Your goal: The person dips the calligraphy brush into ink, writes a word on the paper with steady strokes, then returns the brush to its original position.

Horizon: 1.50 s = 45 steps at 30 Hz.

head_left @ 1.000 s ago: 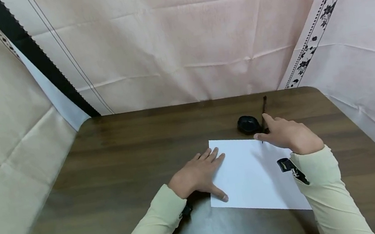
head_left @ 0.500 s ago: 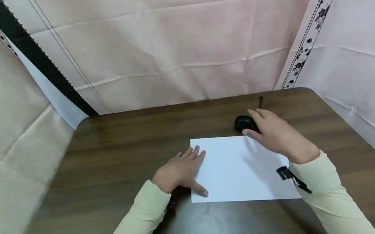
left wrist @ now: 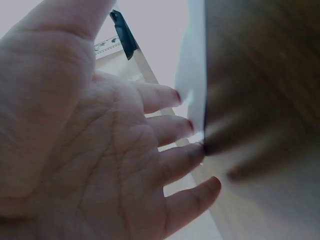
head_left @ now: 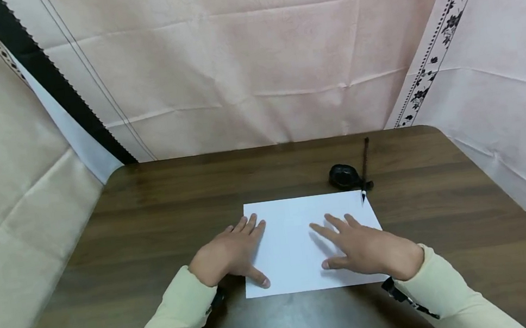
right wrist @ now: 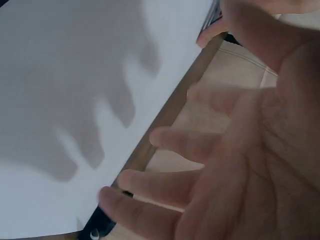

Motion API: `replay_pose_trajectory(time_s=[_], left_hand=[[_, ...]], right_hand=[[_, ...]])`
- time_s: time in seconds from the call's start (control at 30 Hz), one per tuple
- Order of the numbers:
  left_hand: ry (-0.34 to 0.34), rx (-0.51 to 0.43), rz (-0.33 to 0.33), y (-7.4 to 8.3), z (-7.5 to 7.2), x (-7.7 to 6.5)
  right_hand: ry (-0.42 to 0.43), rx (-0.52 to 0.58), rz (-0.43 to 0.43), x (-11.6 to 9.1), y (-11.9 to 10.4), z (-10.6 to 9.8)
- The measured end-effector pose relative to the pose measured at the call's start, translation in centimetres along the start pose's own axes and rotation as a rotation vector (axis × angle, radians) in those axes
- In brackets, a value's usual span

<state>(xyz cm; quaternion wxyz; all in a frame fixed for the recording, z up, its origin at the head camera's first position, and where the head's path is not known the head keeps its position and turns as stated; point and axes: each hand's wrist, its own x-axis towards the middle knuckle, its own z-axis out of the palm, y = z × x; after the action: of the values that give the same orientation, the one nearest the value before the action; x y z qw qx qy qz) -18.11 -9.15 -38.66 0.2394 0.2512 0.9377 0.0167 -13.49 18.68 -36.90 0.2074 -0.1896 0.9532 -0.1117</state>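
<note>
A white sheet of paper [head_left: 290, 248] lies flat near the middle of the wooden table. My left hand [head_left: 229, 253] has its fingers spread at the sheet's left edge, fingertips and thumb on the paper. In the left wrist view, the fingertips of that hand [left wrist: 115, 145] are right by the paper's edge. Over the right part of the sheet is my right hand [head_left: 364, 247], fingers spread and holding nothing. Its shadow falls on the paper [right wrist: 65, 75] in the right wrist view, set apart from the fingers [right wrist: 150, 192].
Behind the sheet's far right corner sits a rounded black object [head_left: 343, 176]. A dark pencil [head_left: 365, 162] lies beside it, its tip over the paper's edge. A small black piece [head_left: 369, 185] is near the tip. Pale cloth [head_left: 252, 77] hangs behind the wooden table [head_left: 173, 197].
My right hand has left the black object and pencil and come nearer, over the sheet. The paper and my left hand have shifted left, and the sheet now lies straighter.
</note>
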Motion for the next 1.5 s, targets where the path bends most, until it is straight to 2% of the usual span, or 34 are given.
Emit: replay_pose_trajectory(time_s=[0.13, 0.33, 0.63, 0.8, 0.9, 1.0, 1.1, 1.2, 1.27, 1.37, 1.5], left_hand=[[-0.006, -0.006, -0.02, -0.6, -0.1, -0.9], [-0.024, -0.016, -0.068, -1.5, -0.6, -2.0], [-0.04, -0.013, -0.131, -2.2, -1.0, -2.0], [-0.058, -0.046, -0.146, -2.7, -0.7, -1.9], [-0.064, -0.058, -0.141, -2.9, -0.8, -1.8], [-0.065, -0.052, -0.131, -3.1, -0.9, -1.6], [-0.075, -0.045, -0.128, -3.3, -1.0, -1.6], [-0.083, -0.044, -0.121, -3.4, -1.1, -1.6], [-0.083, -0.052, -0.114, -3.5, -1.1, -1.6], [-0.082, -0.064, -0.102, -3.7, -1.1, -1.5], [-0.084, -0.09, -0.093, -4.1, -1.0, -1.5]], right_hand=[[-0.036, 0.005, 0.005, 0.0, -0.4, 0.6], [-0.031, -0.064, -0.054, 0.4, -1.4, 1.0], [-0.016, -0.131, -0.111, 2.2, -2.4, 0.3], [-0.021, -0.06, -0.088, 3.4, -2.1, -1.2], [0.078, 0.044, -0.104, 3.7, -0.9, -3.5], [0.25, 0.199, -0.116, 3.8, 1.5, -6.7], [0.432, 0.405, -0.075, 3.8, 4.8, -9.4], [0.536, 0.667, 0.01, 4.0, 8.6, -10.4], [0.546, 0.857, 0.055, 4.4, 11.1, -10.4], [0.508, 1.113, 0.12, 5.3, 14.6, -9.7], [0.431, 1.196, 0.201, 6.6, 17.9, -8.7]])
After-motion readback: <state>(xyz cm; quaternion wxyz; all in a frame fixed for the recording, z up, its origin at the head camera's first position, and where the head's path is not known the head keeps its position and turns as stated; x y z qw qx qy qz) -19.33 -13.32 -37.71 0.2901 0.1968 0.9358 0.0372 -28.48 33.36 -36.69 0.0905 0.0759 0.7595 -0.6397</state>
